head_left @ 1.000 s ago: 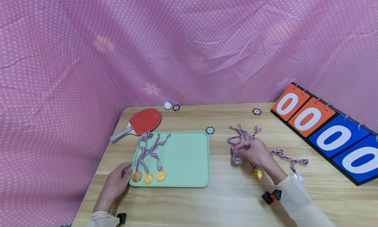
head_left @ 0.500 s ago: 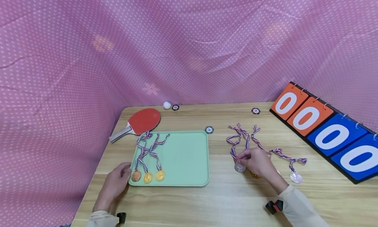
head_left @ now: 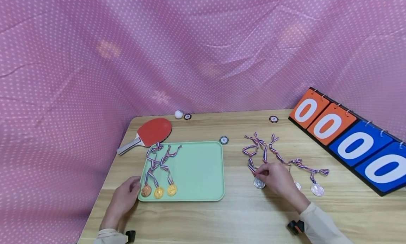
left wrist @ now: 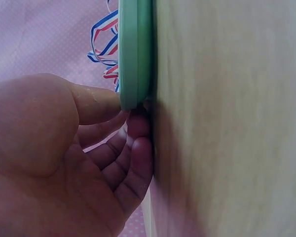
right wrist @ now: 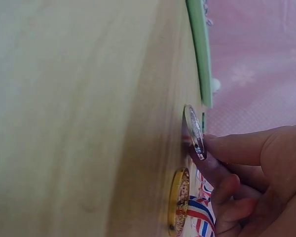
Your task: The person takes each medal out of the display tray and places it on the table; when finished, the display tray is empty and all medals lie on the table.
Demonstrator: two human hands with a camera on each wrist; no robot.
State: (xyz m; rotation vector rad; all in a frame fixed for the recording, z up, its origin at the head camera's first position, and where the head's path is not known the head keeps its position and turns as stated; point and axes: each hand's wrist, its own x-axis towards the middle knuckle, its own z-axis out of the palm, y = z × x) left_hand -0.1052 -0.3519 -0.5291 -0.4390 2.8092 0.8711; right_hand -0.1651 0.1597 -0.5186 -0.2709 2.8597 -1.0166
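A silver medal on a striped ribbon is pinched near its top by my right hand. In the right wrist view, that silver medal stands tilted, its edge between thumb and index finger. Beside it lies a gold medal, which the hand hides in the head view. My left hand grips the left rim of the green tray, thumb on the edge and fingers curled below it. On the tray's left side are a bronze medal and two gold medals with their ribbons.
Two more silver medals lie right of my right hand, one partly covered. A red table tennis paddle, a white ball and several chips lie farther back. A flip scoreboard stands at right.
My right hand has moved the silver medal slightly toward me and to the right, drawing its ribbon straighter. My left hand has stayed at the tray's rim.
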